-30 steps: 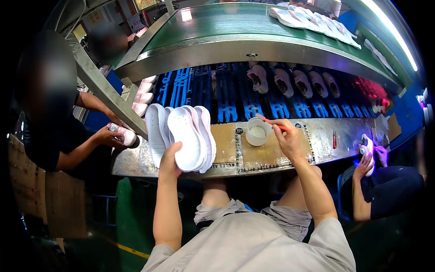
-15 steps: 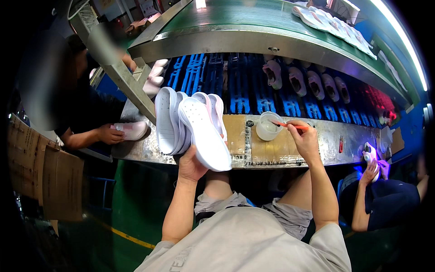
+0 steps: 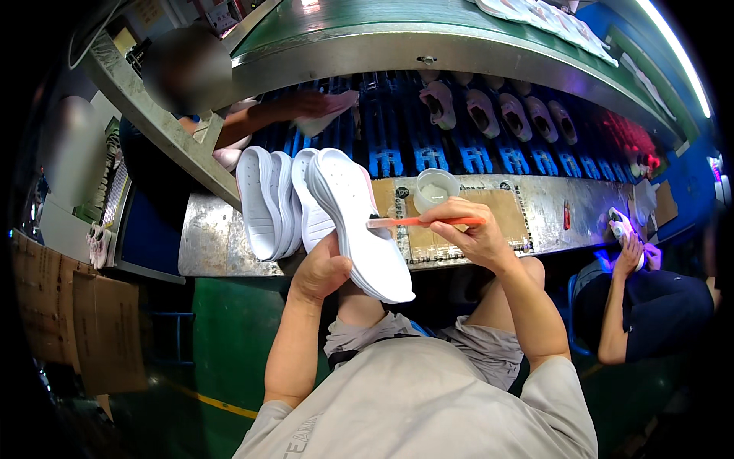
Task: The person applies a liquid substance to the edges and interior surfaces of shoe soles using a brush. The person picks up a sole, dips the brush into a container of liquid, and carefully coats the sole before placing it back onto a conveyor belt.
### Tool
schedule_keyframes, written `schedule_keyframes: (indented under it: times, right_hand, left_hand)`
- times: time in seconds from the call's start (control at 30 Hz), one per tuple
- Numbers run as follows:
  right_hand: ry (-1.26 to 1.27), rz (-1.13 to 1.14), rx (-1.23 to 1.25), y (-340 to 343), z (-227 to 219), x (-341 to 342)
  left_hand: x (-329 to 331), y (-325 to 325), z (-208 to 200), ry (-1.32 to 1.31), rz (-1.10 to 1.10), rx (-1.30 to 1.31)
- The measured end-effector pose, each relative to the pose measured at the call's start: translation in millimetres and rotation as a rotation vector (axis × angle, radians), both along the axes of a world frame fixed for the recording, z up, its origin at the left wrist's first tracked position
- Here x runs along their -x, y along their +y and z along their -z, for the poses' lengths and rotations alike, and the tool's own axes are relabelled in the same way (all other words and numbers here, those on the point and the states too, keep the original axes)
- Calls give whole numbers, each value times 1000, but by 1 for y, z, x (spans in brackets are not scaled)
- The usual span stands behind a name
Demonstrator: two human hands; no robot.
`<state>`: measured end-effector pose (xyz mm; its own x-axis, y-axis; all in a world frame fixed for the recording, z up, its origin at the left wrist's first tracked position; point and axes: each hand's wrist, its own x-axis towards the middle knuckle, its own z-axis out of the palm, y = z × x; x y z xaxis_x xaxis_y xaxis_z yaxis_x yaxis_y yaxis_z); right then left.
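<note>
My left hand is wrapped round the lower side of a white shoe sole, tilted with its holed inner face toward me. A brush with an orange-red handle is pinched in my right hand. Its dark bristles meet the right edge of the sole near mid-length. Just behind my right hand stands a translucent plastic tub with pale liquid in it. Several more white soles lean in a row to the left of the held one.
Cardboard is taped on the metal bench. Behind it runs a blue slatted conveyor carrying shoes, under a green-topped shelf. A slim red tool lies right. Co-workers sit on both sides; the left one's arm reaches over the conveyor.
My right hand has brought the brush from the tub left to the sole's edge. The held sole sits slightly lower. The left co-worker's shoe has gone from the bench to over the conveyor.
</note>
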<state>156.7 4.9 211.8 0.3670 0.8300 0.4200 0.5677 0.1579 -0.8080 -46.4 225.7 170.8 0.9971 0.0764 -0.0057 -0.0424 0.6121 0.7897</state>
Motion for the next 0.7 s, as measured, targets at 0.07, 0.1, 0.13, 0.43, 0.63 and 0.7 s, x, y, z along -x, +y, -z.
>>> schedule_keyframes:
  times: [0.07, 0.1, 0.13, 0.43, 0.63, 0.7]
  right_hand:
    - [-38, 5, -2, -7, 2, -2]
    - [-41, -13, 54, -12, 1, -1]
    - [-45, -32, 109, -16, 0, 1]
    - [239, 77, 144, -43, 17, 10]
    - [701, 111, 74, -45, 16, 43]
    - [703, 98, 47, -50, 13, 49]
  left_hand:
    - [0, 8, 2, 5, -31, -14]
    - [1, 12, 2, 8, -61, -27]
    - [2, 14, 2, 11, -126, -49]
    - [2, -5, 1, -84, -342, -490]
    - [-8, -21, 9, -279, -478, -1410]
    - [-13, -20, 11, -318, -507, -1412]
